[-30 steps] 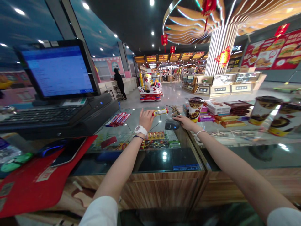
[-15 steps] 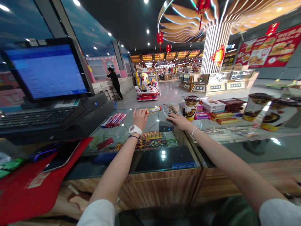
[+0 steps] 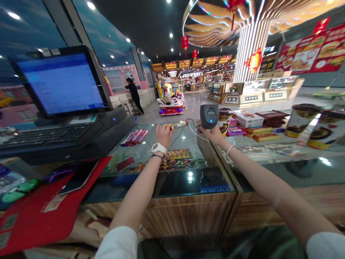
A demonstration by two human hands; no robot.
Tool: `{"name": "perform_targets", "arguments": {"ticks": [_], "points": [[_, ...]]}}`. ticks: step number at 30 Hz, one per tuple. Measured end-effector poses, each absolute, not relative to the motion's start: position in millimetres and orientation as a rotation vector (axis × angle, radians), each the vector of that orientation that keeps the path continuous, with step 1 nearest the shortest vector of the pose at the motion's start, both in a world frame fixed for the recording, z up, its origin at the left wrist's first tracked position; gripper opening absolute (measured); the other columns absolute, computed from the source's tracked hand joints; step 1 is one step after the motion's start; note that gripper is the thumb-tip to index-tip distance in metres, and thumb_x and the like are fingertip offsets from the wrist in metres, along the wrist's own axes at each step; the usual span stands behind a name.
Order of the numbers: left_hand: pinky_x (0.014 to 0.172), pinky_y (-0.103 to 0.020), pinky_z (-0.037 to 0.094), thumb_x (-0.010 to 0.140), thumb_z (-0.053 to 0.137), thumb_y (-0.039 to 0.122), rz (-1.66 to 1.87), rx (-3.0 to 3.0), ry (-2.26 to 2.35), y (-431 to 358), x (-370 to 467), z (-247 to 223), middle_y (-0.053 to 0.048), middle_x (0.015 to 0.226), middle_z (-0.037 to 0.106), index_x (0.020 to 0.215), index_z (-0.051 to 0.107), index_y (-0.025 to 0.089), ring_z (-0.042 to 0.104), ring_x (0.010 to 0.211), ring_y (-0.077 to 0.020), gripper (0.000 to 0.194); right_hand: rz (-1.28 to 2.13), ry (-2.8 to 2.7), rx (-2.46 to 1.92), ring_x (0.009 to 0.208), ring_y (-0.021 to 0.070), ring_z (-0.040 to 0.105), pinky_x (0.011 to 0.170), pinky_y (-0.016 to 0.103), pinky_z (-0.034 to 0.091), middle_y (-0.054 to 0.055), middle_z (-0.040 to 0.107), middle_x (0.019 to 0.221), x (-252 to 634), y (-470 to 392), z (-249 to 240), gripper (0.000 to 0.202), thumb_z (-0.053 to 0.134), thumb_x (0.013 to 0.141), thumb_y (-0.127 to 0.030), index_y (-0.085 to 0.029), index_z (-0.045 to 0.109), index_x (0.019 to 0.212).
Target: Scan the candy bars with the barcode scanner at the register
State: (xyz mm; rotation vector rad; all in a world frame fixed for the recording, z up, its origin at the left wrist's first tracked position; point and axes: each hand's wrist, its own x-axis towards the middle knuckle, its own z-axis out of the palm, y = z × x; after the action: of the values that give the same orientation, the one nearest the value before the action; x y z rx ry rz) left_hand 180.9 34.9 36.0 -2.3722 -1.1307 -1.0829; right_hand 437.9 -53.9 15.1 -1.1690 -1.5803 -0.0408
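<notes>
Above the glass counter, my left hand is closed on one end of a small yellow and red candy tube, with a white label facing up. My right hand grips the handle of a dark grey barcode scanner, held upright with a blue light on its head. The scanner stands to the right of the tube, apart from it. A black cable runs from near the scanner across the glass. Left of my left hand lie several red, white and blue wrapped bars.
A monitor and keyboard stand at the left, above a red mat holding a phone. Dove cups and stacked snacks are at the right. A person in black stands beyond the counter.
My right hand has picked up the scanner from the glass and raised it upright. My left hand still holds the tube. The whole view has shifted slightly.
</notes>
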Motion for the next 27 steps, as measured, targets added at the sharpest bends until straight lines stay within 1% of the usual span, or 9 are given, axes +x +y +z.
{"name": "perform_targets", "arguments": {"ticks": [2,5,8,11,15,19,21,24,27], "points": [[0.119,-0.048,0.029,0.097,0.049,0.029,-1.083,-2.372,-1.138,35,181,35,-0.009,0.114,0.069,0.121,0.061,0.022,0.062,0.111,-0.0245,0.029,-0.023,-1.546,-1.163,0.094,0.0272,0.066,0.094,0.045,0.051,0.007,0.073,0.092,440,-57,20,0.037,0.053,0.088,-0.054,-0.020,0.068,0.093],[0.119,-0.048,0.029,0.096,0.049,0.029,-1.087,-2.366,-1.146,36,181,34,-0.009,0.114,0.069,0.121,0.062,0.022,0.062,0.111,-0.0245,0.028,-0.013,-1.530,-1.168,0.092,0.0278,0.065,0.090,0.044,0.052,0.009,0.073,0.092,440,-61,24,0.035,0.056,0.084,-0.051,-0.019,0.068,0.090],[0.119,-0.048,0.030,0.096,0.050,0.029,-1.095,-2.362,-1.157,37,180,33,-0.009,0.113,0.069,0.120,0.062,0.022,0.062,0.110,-0.0248,0.028,-0.002,-1.581,-1.179,0.089,0.0280,0.065,0.085,0.043,0.052,0.009,0.073,0.093,434,-63,24,0.034,0.059,0.079,-0.045,-0.017,0.069,0.097],[0.118,-0.049,0.031,0.095,0.050,0.029,-1.122,-2.353,-1.168,39,178,31,-0.008,0.112,0.069,0.120,0.061,0.023,0.063,0.110,-0.0253,0.027,-0.005,-1.656,-1.202,0.084,0.0273,0.066,0.077,0.037,0.052,0.007,0.073,0.089,423,-67,22,0.037,0.062,0.077,-0.042,-0.018,0.067,0.105],[0.117,-0.048,0.032,0.095,0.052,0.028,-1.162,-2.327,-1.218,42,175,28,-0.009,0.111,0.069,0.118,0.062,0.022,0.063,0.110,-0.0257,0.026,0.062,-1.740,-1.281,0.069,0.0233,0.065,0.065,0.031,0.050,0.003,0.071,0.073,408,-75,27,0.035,0.064,0.078,-0.046,-0.018,0.067,0.100],[0.117,-0.048,0.031,0.095,0.052,0.028,-1.154,-2.315,-1.271,43,175,26,-0.009,0.112,0.068,0.118,0.062,0.022,0.063,0.109,-0.0252,0.025,0.320,-1.805,-1.306,0.048,0.0169,0.059,0.053,0.027,0.046,0.000,0.069,0.061,398,-82,33,0.031,0.062,0.082,-0.045,-0.019,0.062,0.098],[0.117,-0.049,0.032,0.096,0.051,0.028,-1.152,-2.314,-1.281,43,175,26,-0.009,0.112,0.069,0.117,0.062,0.022,0.063,0.110,-0.0252,0.024,0.414,-1.810,-1.305,0.040,0.0154,0.055,0.049,0.026,0.045,-0.002,0.066,0.054,395,-83,33,0.028,0.062,0.083,-0.045,-0.020,0.060,0.096],[0.116,-0.050,0.032,0.096,0.051,0.028,-1.167,-2.320,-1.276,43,175,25,-0.009,0.111,0.069,0.114,0.062,0.023,0.062,0.111,-0.0253,0.021,0.423,-1.804,-1.319,0.037,0.0156,0.053,0.047,0.027,0.045,-0.006,0.058,0.045,392,-82,30,0.025,0.062,0.084,-0.046,-0.022,0.058,0.089],[0.117,-0.050,0.032,0.095,0.053,0.028,-1.186,-2.329,-1.262,44,175,23,-0.008,0.111,0.069,0.113,0.062,0.023,0.063,0.111,-0.0251,0.020,0.383,-1.798,-1.351,0.037,0.0164,0.054,0.046,0.027,0.044,-0.007,0.055,0.043,390,-81,27,0.025,0.063,0.083,-0.046,-0.022,0.057,0.087]]}}
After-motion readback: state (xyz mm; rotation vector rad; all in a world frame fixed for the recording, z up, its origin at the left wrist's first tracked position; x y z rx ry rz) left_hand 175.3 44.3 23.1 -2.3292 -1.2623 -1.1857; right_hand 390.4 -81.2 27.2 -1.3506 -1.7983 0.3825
